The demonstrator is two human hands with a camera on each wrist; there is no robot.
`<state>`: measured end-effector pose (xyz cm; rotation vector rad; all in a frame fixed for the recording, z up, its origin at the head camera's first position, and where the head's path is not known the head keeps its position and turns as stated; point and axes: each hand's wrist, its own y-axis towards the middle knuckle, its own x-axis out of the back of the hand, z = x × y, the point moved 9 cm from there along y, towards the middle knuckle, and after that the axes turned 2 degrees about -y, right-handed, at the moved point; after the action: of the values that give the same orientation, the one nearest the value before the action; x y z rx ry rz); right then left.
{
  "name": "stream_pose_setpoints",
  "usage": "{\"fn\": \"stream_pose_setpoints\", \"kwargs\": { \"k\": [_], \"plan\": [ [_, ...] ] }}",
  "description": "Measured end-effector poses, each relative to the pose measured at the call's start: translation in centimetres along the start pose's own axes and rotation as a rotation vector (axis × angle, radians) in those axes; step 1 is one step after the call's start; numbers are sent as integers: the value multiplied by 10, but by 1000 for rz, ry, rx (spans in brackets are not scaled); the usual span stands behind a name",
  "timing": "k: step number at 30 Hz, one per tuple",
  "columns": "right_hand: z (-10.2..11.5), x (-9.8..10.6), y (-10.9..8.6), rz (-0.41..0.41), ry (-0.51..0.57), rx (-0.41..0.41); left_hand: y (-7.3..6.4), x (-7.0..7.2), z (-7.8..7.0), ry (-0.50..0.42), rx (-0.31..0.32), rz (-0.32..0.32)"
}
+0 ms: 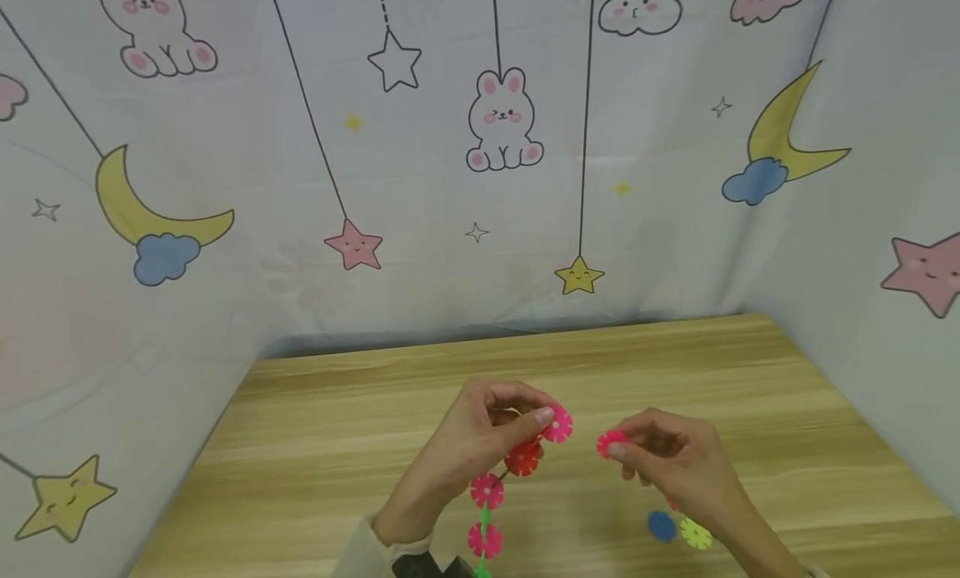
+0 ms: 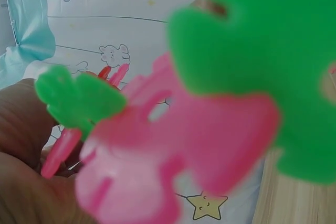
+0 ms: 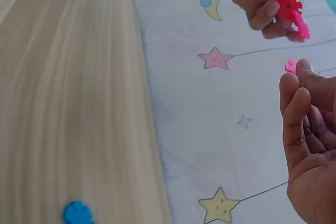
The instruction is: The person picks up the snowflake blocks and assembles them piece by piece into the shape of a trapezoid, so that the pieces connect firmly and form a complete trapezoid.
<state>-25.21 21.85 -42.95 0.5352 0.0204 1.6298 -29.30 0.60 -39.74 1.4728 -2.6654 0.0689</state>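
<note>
Pinching the chain's (image 1: 477, 541) pink end disc (image 1: 558, 432) in the left hand (image 1: 480, 432), strand trailing below that grip, and a loose pink disc (image 1: 606, 441) in the right hand (image 1: 688, 459), just across a gap, probably best turned crosswise, notch to notch, before pressing.

Discs (image 1: 522, 459) look smooth plastic, the tabletop (image 1: 360, 419) wood-grained, the backdrop (image 1: 435, 169) cloth.

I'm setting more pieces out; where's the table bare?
The table is bare beyond the left hand and right hand up to the patterned cloth, and from the left sleeve to the table's left edge. Nearer the front it's crowded: the disc chain, a blue disc and a yellow disc by the right forearm.
</note>
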Motion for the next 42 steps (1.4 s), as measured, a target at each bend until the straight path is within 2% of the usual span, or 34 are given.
{"fn": "stream_pose_setpoints", "kwargs": {
  "k": [8,13,21,25,28,33,38,42],
  "plan": [
    [35,-11,12,-34,57,135,0,0,3,-14,14,3],
    [46,-15,13,-46,46,181,0,0,3,0,19,-3],
    [60,-15,10,-84,42,351,1,-1,4,-15,21,-15],
    [68,-15,7,-101,116,470,2,-4,4,-37,13,-17],
    [71,-17,4,-96,173,525,2,-6,3,-67,1,-7],
    [72,-19,1,-102,171,543,0,-10,1,-95,-38,5],
    [72,-21,1,-98,160,556,-1,-12,1,-79,-54,7],
    [69,-21,3,-89,139,512,-1,-10,1,-57,-46,-5]
  ]
}}
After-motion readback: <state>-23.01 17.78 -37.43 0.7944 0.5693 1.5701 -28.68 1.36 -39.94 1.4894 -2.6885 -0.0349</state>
